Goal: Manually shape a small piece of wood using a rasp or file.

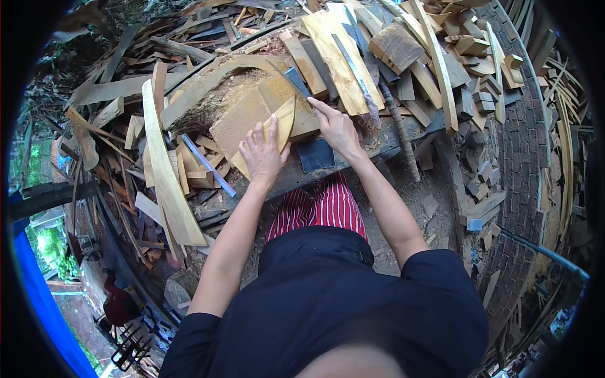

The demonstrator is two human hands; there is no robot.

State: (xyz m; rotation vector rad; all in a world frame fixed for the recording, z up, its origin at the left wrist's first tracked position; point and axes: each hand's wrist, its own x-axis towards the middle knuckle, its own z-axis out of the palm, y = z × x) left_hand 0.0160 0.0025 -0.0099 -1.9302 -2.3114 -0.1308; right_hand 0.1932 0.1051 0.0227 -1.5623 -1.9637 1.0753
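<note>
My left hand (263, 154) grips a pale yellow piece of wood (285, 120) with a curved edge and pointed end, fingers spread over its face and thumb at its right edge. The piece leans on a thick wooden block (236, 129) dusted with sawdust. In my right hand (339, 131), closed, is one end of a long, thin, dark tool (296, 87), perhaps a file; its exact kind is unclear. Its length slants up and left, just beyond the yellow piece. I cannot tell whether the two touch. Below my right hand lies a dark flat rectangular piece (315, 155).
A saw-like blade (348, 60) rests on a pale board (331, 50) to the right. A blue-grey strip (208, 165) and a long curved plank (165, 170) lie at the left. Wood offcuts (469, 53) are heaped at the far right, near a thin branch (399, 129).
</note>
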